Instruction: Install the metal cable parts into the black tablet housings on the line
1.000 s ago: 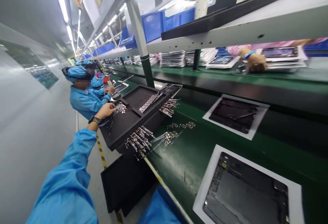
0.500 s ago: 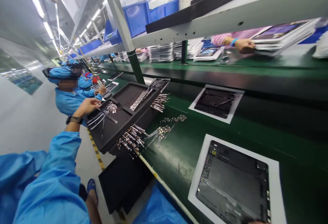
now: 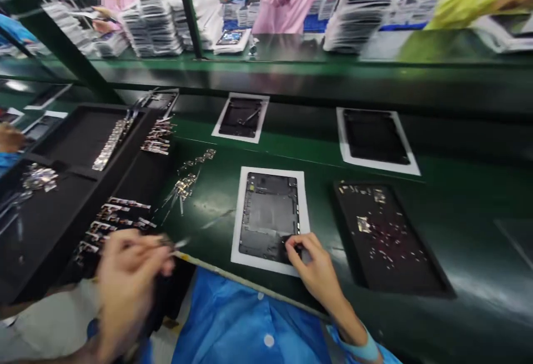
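Observation:
My left hand, blurred, is raised at the table's front edge with its fingers pinched together. From its fingertips sticks out a small flex cable, pale and strip-like. My right hand is at the lower right corner of a black tablet housing. Its thumb and forefinger are pinched there; whatever is between them is dark and hidden. The housing lies flat on a white sheet. To its left, small metallic parts with thin strips lie on the green table.
Left stands a black divided tray with metallic parts; flex strips line its edge. A black tray with tiny parts lies right. Two more housings lie behind. Across the table, co-workers sit by stacked tablets.
The view has swung right and down. My left hand has left the divided tray and come back toward the housing with the flex cable. My right hand now shows at the housing's corner.

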The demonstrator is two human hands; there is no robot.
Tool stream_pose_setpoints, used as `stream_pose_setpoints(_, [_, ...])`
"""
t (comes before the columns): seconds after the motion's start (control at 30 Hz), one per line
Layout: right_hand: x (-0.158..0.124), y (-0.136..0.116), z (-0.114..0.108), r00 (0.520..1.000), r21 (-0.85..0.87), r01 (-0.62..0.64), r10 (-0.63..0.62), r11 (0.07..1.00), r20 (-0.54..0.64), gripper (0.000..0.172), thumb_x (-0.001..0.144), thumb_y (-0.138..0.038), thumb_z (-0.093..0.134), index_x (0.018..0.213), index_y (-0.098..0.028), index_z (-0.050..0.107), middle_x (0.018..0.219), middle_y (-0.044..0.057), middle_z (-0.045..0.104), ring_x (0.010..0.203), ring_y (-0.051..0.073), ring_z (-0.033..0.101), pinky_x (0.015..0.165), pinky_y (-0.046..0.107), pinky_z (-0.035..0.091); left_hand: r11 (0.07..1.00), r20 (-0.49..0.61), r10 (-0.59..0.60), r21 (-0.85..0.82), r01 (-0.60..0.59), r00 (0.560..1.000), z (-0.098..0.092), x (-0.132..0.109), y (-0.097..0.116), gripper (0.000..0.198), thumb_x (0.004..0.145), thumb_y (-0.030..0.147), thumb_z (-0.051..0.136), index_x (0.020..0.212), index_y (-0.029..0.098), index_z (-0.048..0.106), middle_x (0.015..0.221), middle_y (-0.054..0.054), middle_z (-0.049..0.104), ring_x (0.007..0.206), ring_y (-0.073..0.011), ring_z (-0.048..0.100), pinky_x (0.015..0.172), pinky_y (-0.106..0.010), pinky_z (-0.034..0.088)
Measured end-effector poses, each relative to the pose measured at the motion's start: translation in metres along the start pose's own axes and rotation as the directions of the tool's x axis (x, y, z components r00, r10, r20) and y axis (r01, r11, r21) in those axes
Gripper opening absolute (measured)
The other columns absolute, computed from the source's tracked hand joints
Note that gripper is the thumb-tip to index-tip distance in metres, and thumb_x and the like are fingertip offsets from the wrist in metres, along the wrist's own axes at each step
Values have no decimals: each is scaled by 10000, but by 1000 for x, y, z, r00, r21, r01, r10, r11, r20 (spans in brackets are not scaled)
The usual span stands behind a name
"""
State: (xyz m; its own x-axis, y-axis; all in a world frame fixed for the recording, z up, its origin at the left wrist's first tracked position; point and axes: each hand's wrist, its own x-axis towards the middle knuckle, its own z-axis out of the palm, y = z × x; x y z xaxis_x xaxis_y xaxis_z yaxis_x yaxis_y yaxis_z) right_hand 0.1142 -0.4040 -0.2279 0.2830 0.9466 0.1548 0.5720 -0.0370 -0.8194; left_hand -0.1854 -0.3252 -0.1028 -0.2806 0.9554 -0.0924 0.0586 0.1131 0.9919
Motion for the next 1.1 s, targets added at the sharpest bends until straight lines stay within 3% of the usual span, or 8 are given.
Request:
stream_pose_setpoints(0.07, [0,1,-3,999,13,-32,31,999,26,242,940,-378,560,768,-222,630,758,57,632,717,209,600,676,316,506,987,216,-86,-114,112,973,57,-6,-41,394,651,320,876,847,204,553,686,31,643,544,-129,626,471,-212,501])
stream_pose_setpoints(0.13, [2,2,-8,996,38,-56,53,998,72,224,941,-364,566,793,-219,653,772,55,644,724,204,612,687,311,507,967,376,-114,-171,190,920,105,-12,-70,362,672,307,842,901,190,587,676,35,633,528,-118,629,477,-205,500])
stream_pose_setpoints(0.2, [5,3,-14,989,65,-82,73,995,125,171,940,-318,568,867,-220,688,777,51,676,747,209,640,715,315,510,964,461,-120,-156,213,879,136,-18,-85,377,706,298,801,1020,159,645,707,22,636,559,-118,649,499,-203,509])
stream_pose_setpoints(0.27, [10,3,-20,979,67,-120,107,990,172,136,925,-259,584,954,-226,713,768,41,717,772,216,664,750,323,508,963,531,-140,-122,239,836,151,-23,-92,428,723,286,778,1110,141,666,742,9,641,596,-123,668,517,-203,514])
stream_pose_setpoints(0.43, [19,-4,-33,938,22,-250,236,968,254,113,856,-186,627,869,-211,736,786,26,764,681,186,655,649,290,466,952,617,-190,-75,298,763,160,-30,-101,351,725,289,766,1032,131,699,749,-23,678,637,-146,688,535,-212,510])
stream_pose_setpoints(0.67, [19,-11,-30,938,99,-269,238,958,252,91,823,-210,577,768,-195,648,669,1,690,587,140,564,569,257,393,963,589,-205,-19,267,781,168,-33,-112,232,696,277,780,882,146,733,800,-57,739,743,-147,684,654,-209,529])
stream_pose_setpoints(0.93, [20,-10,-24,937,226,-287,224,931,267,112,833,-252,575,745,-197,616,678,0,669,646,150,589,640,268,445,933,651,-250,-35,357,716,173,-37,-112,266,678,311,793,880,142,754,721,-57,748,658,-162,696,610,-245,563])
stream_pose_setpoints(1.1, [17,-9,-24,925,262,-331,257,906,280,117,850,-262,583,758,-198,617,694,11,681,649,158,601,643,277,464,941,657,-251,-5,338,710,173,-39,-113,246,692,297,791,880,143,760,705,-54,745,654,-171,703,606,-254,572])
